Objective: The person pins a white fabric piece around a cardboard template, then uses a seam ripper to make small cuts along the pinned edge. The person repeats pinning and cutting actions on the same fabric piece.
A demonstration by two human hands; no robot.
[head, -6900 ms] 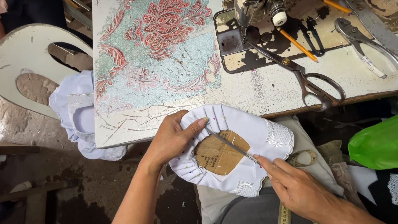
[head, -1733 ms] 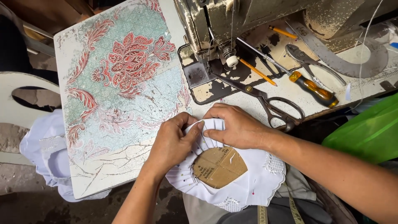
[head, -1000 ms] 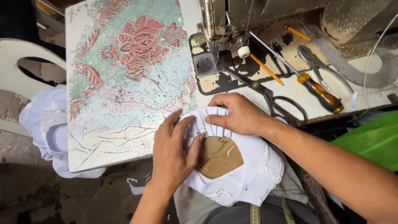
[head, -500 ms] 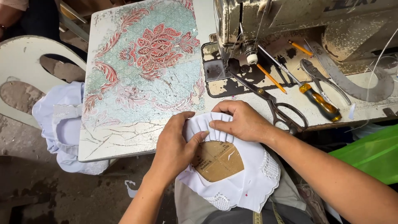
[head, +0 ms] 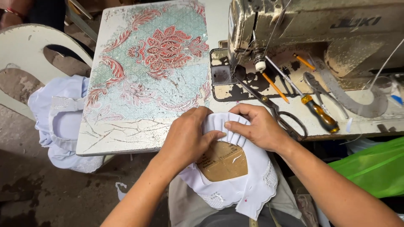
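A white pleated fabric piece (head: pixel 248 185) with lace edging lies on my lap, folded around a brown cardboard template (head: pixel 223 162). My left hand (head: pixel 187 138) presses down on its left side, fingers over the pleats. My right hand (head: pixel 256 126) pinches the pleated top edge near the table's front edge. Both hands meet at the top of the fabric. The fabric's upper part is hidden under my hands.
A worn sewing machine (head: pixel 311 29) stands on the table with its needle plate (head: pixel 223 75). Black scissors (head: pixel 282 117), an orange-handled screwdriver (head: pixel 317 113), pencils (head: pixel 273 86) and pliers (head: pixel 320 88) lie beside it. Patterned table covering (head: pixel 147 71) left. White garments (head: pixel 59 122) hang over a chair. Green bag (head: pixel 370 168) right.
My hands have stayed on the fabric's top edge, folding pleats. Much earlier my right hand held a thin tool at the cardboard; now it grips the pleats. The view shifted slightly.
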